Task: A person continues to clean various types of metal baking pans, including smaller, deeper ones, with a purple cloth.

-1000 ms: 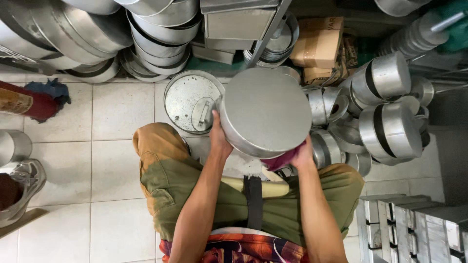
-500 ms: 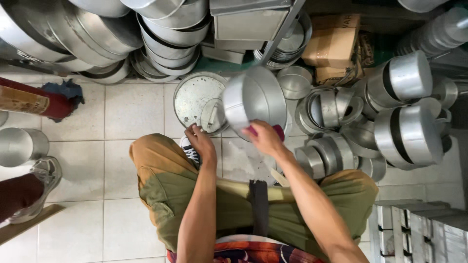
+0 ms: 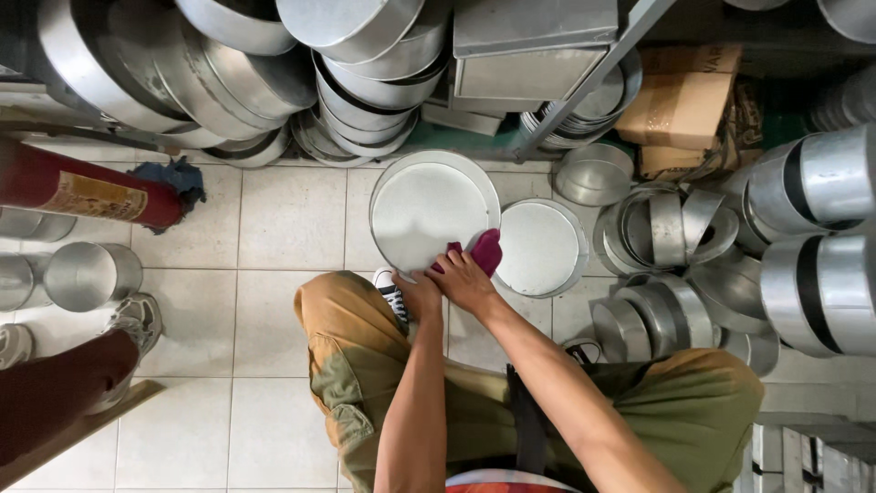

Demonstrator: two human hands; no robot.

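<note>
A large round shallow metal pan [image 3: 429,208] lies flat on the pale tiled floor [image 3: 292,219], open side up, and everything else is best placed from it. The person's right hand [image 3: 465,278] rests on the pan's near rim, its grip pinching a small magenta cloth [image 3: 484,249] that lies against the rim's right-hand near edge. The left hand [image 3: 422,294] sits just beside the right one, touching the pan's near rim as well — whether its grip is closed on the rim or only laid on it cannot be told, since the fingers are hidden under the right hand. Just right of the pan, almost touching it, lies a second round metal pan [image 3: 542,246], a little smaller and also flat on the floor. Beyond that one, farther right, stands a cluster of small metal tins [image 3: 675,228] tipped at various angles, and well to the right of those are tall cylindrical metal moulds [image 3: 812,237] lying on their sides. Behind the large pan — toward the top of the view — stacks of wide metal basins [image 3: 365,82] lean against each other under a shelf, with a brown cardboard box [image 3: 680,110] to their right. Well to the left of the pan lies a red cylinder [image 3: 82,192] with a blue rag [image 3: 178,173] at its end, and another person's dark-trousered leg [image 3: 55,393] with a grey sneaker [image 3: 132,324] stands nearer the viewer on that side. The person's own knees in tan and olive trousers [image 3: 365,365] frame the pan from the near side.
</note>
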